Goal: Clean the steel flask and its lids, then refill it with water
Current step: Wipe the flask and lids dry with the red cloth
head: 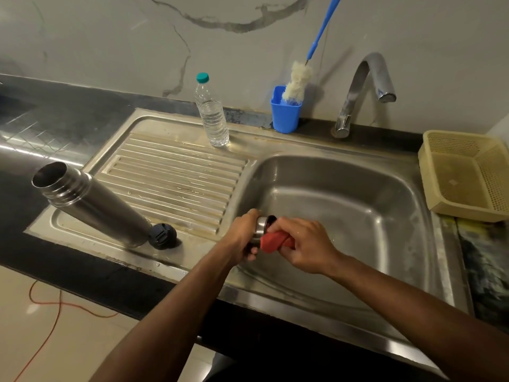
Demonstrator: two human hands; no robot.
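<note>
My left hand gripped the steel lid over the sink; my right hand pinched a red cloth against it. The open flask stood on the drainboard, its black cap alongside. Wet, the lid might have slipped and dropped.

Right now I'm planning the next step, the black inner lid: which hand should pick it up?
Left, probably. The black inner lid lies left of the left hand; the right hand would cross over.

Flask brushed steel; sink dull steel; basket plastic mesh.
</note>
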